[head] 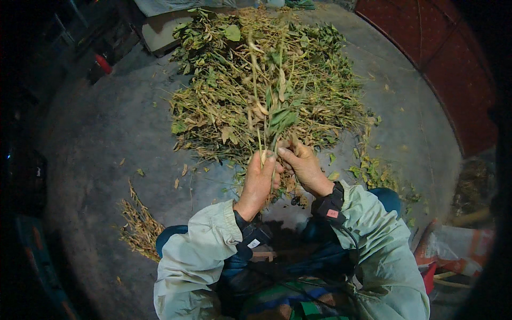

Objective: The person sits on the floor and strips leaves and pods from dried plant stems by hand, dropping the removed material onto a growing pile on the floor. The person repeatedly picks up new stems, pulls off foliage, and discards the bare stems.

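Observation:
Upright in my left hand (258, 180) are the thin stems of a bean plant (256, 84), with pale dry pods and a few green leaves on them. My fingers wrap the lower stems, the thumb lying along them. Close beside it on the right, my right hand (306, 166) has its thumb and fingertips pinched together at the leafy side of the stems; what exactly sits between them is blurred. Beyond both hands a broad heap of cut bean plants (224, 96) covers the floor, a mix of yellow-brown pods, stalks and green leaves.
A small bundle of dry stalks (140, 228) lies by my left knee. Loose yellow-green leaves (372, 172) trail along the right. A dark red metal panel (432, 60) borders the concrete floor (108, 140). A white-and-orange sack (456, 248) lies at lower right, a box (162, 34) behind the heap.

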`<state>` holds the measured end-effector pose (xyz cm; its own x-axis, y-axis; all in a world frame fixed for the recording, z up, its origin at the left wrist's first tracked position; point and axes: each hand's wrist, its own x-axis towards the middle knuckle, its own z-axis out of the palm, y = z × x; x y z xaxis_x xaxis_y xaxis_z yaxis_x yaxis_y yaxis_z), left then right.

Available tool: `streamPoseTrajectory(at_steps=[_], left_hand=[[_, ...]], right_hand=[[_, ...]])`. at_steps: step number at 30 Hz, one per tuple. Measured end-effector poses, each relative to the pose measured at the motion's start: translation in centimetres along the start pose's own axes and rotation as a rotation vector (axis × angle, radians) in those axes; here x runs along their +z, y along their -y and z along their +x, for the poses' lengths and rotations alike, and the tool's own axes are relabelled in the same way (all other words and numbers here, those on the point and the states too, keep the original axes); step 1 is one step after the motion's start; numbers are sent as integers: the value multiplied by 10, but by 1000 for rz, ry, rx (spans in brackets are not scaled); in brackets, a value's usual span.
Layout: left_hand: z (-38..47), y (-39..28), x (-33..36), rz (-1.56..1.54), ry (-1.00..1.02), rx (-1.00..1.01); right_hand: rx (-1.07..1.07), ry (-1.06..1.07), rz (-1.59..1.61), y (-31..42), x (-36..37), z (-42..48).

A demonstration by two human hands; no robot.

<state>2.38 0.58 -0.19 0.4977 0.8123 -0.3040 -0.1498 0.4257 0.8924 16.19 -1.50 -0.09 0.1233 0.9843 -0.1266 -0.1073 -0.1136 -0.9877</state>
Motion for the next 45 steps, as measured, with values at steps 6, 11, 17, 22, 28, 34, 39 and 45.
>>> streamPoseTrajectory(at_steps=[6,11,17,22,28,34,39,45], left_hand=[[1,-12,-11,-3,-113,69],[7,-7,-19,147,-168,199],[8,3,-11,380,-134,357],[8,-7,-10,398,-130,423],[3,-18,-11,198,-25,284],[0,-33,-16,-103,15,147],[3,-39,-12,-263,63,76],[-2,-35,-2,-278,103,32]], right_hand=[[-58,-301,290,17,-45,11],[-132,-286,369,39,-80,15],[-25,-24,185,37,-42,20],[-174,-320,-177,39,-63,23],[-239,-465,-22,26,-161,9],[-485,-739,982,67,-289,-34],[-247,-295,568,53,-244,-29],[149,97,446,31,-103,-2]])
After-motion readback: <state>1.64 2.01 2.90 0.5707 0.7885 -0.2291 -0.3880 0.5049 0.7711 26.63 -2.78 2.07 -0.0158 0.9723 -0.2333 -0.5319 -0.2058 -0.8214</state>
